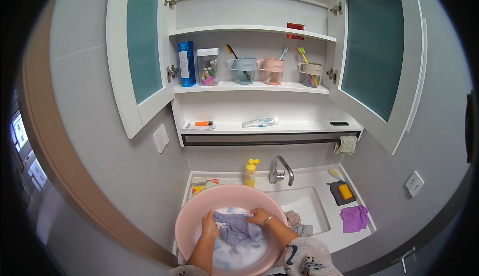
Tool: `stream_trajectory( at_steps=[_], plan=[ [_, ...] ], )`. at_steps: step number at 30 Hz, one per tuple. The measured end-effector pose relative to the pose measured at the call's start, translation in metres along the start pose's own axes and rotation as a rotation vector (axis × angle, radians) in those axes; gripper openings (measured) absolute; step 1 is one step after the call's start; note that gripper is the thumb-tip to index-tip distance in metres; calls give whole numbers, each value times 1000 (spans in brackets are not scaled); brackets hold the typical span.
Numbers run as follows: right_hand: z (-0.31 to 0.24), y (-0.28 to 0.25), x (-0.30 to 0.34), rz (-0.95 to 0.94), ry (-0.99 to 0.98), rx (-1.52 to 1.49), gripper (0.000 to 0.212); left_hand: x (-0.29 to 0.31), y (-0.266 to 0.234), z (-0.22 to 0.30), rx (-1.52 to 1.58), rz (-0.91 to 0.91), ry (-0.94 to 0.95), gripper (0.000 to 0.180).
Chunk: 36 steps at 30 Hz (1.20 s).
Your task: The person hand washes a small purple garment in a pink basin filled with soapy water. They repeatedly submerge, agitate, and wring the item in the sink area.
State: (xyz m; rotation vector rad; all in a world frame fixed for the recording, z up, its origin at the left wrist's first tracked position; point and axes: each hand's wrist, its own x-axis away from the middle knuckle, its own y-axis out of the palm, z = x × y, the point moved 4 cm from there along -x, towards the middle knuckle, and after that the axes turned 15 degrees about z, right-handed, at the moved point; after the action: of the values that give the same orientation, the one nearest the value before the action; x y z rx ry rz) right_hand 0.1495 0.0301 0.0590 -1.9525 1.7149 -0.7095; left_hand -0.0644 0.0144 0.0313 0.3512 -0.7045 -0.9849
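A large pink basin (185, 216) holds white, foamy water (239, 258). Over the suds a wet grey-blue garment (237, 228) is stretched between my two hands, its lower part hanging into the foam. Its upper left corner is in my left hand (209, 224), fingers closed round the cloth. My right hand (258, 216), with a bracelet at the wrist, grips the upper right edge; its fingertips are partly hidden by the fabric. A white cord or trim shows near the left hand.
Behind the basin stand a yellow pump bottle (250, 172) and a chrome faucet (280, 170). Crumpled cloths (298, 224) lie in the white sink (319, 211). On the right are a yellow sponge (345, 191) and a purple cloth (354, 219). An open cabinet door (384, 121) hangs above.
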Motion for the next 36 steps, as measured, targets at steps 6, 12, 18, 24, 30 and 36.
stream_trajectory(
  at_steps=[6,12,18,24,30,36],
  plan=[
    [-86,44,50,307,-281,-625,16,-12,-17,-35,-212,176,-20,24],
    [-68,39,8,661,-202,81,24,52,14,-28,-501,65,-16,55],
    [-109,80,65,552,-581,-92,22,-58,-52,-102,266,-714,-270,48],
    [-57,10,-10,728,-142,-185,28,63,26,-24,-389,-274,-449,36],
    [-47,10,3,734,-133,-523,25,16,5,-25,-531,-158,117,27],
    [-117,48,84,668,-570,-261,14,13,-1,-23,-277,46,10,41]
  ],
)
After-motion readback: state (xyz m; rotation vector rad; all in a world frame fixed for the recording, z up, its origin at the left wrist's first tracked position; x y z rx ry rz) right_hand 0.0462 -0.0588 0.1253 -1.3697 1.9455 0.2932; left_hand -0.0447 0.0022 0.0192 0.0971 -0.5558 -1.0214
